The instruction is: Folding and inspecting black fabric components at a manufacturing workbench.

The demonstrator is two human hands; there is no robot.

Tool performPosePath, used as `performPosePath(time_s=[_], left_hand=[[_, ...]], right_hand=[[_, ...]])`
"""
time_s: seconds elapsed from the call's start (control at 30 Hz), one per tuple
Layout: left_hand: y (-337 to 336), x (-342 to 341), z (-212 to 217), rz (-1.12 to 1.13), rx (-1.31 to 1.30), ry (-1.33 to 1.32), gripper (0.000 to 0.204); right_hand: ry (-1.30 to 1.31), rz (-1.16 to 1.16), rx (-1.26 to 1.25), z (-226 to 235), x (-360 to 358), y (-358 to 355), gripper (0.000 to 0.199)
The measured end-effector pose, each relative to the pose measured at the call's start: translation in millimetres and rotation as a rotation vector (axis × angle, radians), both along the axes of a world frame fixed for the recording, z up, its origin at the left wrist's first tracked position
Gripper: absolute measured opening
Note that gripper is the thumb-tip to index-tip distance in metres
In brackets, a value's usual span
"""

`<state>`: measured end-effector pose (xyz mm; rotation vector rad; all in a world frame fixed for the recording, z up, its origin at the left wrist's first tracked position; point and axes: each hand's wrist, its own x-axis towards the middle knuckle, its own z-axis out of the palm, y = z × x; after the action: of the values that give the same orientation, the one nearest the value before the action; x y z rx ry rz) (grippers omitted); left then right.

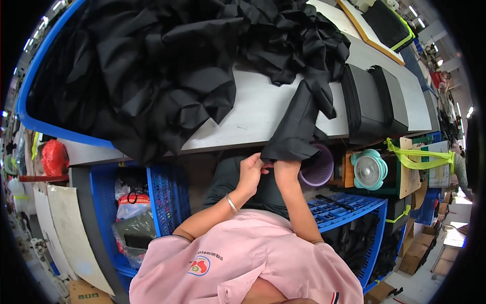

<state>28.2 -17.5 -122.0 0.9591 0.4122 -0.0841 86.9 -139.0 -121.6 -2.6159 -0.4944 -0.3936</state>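
Observation:
A strip of black fabric (295,124) hangs over the front edge of the grey-white table (253,109), its lower end above my lap. At the left corner of that end, my left hand (249,175) is closed, with the fingertips pinched together at the fabric's edge. My right hand (287,172) reaches up beneath the same end, and the cloth covers its fingers. The strip runs back into a crumpled heap of black fabric (288,45) on the table. A larger black pile (152,66) fills a blue tub (23,96) on the left.
Folded black panels (367,101) stand on the table at the right. Below the edge are a purple basket (319,167) and a small teal fan (369,169). Blue crates flank me: one (164,197) holding bags, another (349,210) with black pieces inside. A red bag (54,158) hangs at far left.

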Motion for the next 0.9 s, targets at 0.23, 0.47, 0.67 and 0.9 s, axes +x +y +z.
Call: performPosePath(time_s=[0.23,0.47,0.67,0.9], left_hand=[[-11.9,9.4,38.8,-0.067,-0.259,0.014,0.014],[-18.2,0.7,-12.9,-0.244,-0.034,0.059,0.012],[-10.9,-2.5,24.2,0.057,0.165,-0.078,0.029],[17.8,-2.6,16.6,0.010,0.773,-0.197,0.036]], right_hand=[[-0.222,0.031,0.094,50.3,-12.7,20.0,0.031],[0.193,-0.039,-0.184,57.0,-0.6,23.4,0.026],[0.296,-0.011,-0.293,47.2,-2.8,18.1,0.029],[0.292,0.065,-0.215,27.4,-10.6,7.9,0.025]])
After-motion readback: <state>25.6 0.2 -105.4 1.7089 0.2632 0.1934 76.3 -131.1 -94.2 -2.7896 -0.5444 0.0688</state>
